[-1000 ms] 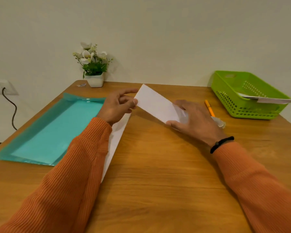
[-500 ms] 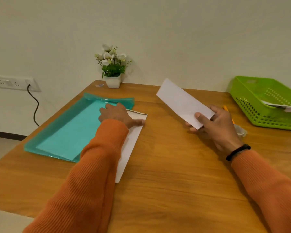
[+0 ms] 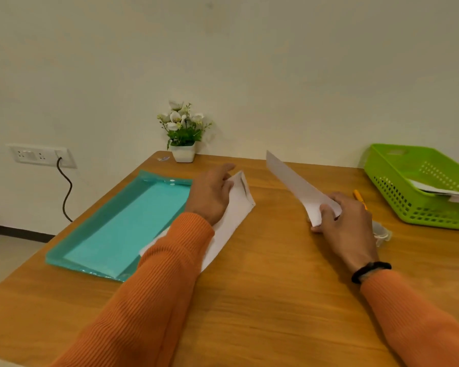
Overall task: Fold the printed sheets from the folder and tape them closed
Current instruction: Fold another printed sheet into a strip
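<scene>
The room is softly lit and a bit yellow, with faint shadows behind the flower pot (image 3: 183, 152) on the wall. The picture looks a little fuzzy, and the table (image 3: 276, 300) edges bend near the corners.

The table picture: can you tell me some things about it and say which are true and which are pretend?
1. The right hand holds a folded white paper. True.
2. The left hand is inside the green basket. False: it rests on the white sheet beside the teal folder.
3. A flower pot stands at the table's far edge by the wall. True.
4. The green basket is empty. False: papers lie in it.
5. The teal folder stands upright. False: it lies flat on the table.
</scene>
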Demonstrator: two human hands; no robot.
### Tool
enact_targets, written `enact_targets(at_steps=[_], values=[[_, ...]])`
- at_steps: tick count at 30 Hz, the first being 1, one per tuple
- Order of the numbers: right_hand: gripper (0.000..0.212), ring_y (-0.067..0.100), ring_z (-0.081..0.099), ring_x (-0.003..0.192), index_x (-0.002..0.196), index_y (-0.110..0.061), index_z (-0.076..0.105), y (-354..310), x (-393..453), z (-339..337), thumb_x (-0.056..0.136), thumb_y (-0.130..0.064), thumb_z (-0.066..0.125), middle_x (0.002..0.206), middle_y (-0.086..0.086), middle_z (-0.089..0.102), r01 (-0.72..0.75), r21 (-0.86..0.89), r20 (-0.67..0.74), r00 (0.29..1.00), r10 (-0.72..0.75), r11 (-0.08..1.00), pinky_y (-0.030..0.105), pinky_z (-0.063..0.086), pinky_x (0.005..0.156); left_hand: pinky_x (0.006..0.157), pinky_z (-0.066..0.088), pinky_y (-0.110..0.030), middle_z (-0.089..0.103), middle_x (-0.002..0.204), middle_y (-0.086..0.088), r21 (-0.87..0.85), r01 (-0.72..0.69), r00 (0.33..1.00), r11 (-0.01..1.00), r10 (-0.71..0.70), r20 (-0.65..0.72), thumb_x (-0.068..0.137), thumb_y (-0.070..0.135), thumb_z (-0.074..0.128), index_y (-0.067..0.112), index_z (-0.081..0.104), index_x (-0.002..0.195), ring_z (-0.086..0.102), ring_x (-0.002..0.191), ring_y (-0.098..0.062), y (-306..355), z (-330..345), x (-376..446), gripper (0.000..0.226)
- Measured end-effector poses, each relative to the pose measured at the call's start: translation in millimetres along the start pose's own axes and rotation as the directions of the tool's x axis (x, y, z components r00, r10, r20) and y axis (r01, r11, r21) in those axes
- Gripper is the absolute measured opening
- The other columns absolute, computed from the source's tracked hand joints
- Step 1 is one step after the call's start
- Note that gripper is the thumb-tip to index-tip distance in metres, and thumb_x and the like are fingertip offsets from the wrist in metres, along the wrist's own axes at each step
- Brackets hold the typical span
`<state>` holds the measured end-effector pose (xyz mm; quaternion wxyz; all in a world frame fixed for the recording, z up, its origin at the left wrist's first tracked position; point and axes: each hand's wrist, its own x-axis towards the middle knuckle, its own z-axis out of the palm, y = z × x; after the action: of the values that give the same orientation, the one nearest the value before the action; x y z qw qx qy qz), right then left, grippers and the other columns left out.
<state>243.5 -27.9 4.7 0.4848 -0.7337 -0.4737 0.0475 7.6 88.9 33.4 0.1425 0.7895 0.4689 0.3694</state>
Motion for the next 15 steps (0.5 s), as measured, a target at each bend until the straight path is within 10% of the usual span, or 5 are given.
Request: enact_targets(at_steps=[4, 9, 15], values=[[0.062, -0.009, 0.061, 0.063, 0.156, -0.031, 0.04, -7, -1, -6, 0.103, 0.001, 0.044, 0.111, -0.004, 0.058, 0.12, 0.026, -0.01, 0.993, -0.12, 0.992, 0.001, 0.039, 0.065, 0.099, 0.053, -0.036, 0.075, 0.119, -0.006, 0.125, -0.202, 0.976, 0.971, 0.188, 0.113, 0.103, 0.011, 0.056, 0.014, 0.071, 0.128, 0.068, 0.11, -0.022, 22, -26, 31, 0.029], [0.032, -0.002, 0.063, 0.094, 0.122, -0.021, 0.073, -9, -7, 1, 0.103, -0.009, 0.049, 0.123, 0.01, 0.075, 0.12, -0.025, 0.039, 0.992, -0.119, 0.992, 0.01, 0.044, 0.075, 0.098, 0.05, -0.029, 0.074, 0.123, -0.006, 0.215, -0.339, 0.919, 0.916, 0.275, 0.282, 0.103, 0.01, 0.055, 0.015, 0.072, 0.126, 0.067, 0.112, -0.021, 50, -41, 43, 0.029], [0.069, 0.012, 0.062, 0.111, 0.129, -0.015, 0.07, -22, -22, 6, 0.085, -0.067, 0.071, 0.135, 0.003, 0.069, 0.152, -0.039, 0.165, 0.976, -0.144, 0.988, 0.024, 0.053, 0.089, 0.088, 0.053, -0.046, 0.077, 0.109, -0.006, 0.235, -0.447, 0.891, 0.863, 0.407, 0.201, 0.1, 0.015, 0.058, 0.018, 0.076, 0.117, 0.069, 0.099, -0.028, 51, 0, 10, 0.026]])
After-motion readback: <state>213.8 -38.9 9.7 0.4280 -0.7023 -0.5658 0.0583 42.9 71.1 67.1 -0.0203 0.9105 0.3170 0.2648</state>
